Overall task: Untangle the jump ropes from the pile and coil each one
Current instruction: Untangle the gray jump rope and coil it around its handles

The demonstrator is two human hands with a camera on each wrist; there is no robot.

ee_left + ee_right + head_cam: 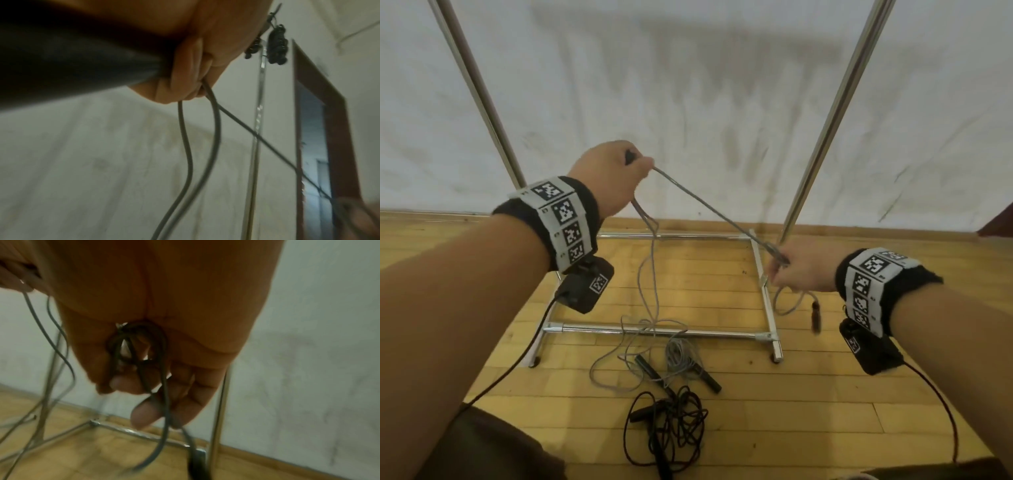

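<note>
Left hand [608, 178] raised, fingers curled tight round a black handle [61, 65] and pinching strands of the grey rope [709, 205]. Rope ran taut, down and across, to the right hand [799, 265], whose fingers were closed on a small bunch of loops [137, 352]. A short loop and the rope's other handle [815, 313] dangled below that hand.

Judged: hands held well apart to draw a length straight, so each turn coils without kinks; the right hand gathers turns.

Two more grey strands dropped from the left hand to the floor [825, 394], crossing the rack [654, 330] base bar. Slack lay there in loose curves, beside another grey rope [681, 356] bundled with its handles. Black rope [671, 425] lay nearest the person, tangled, untouched.

Coiling of the first rope only begun.
</note>
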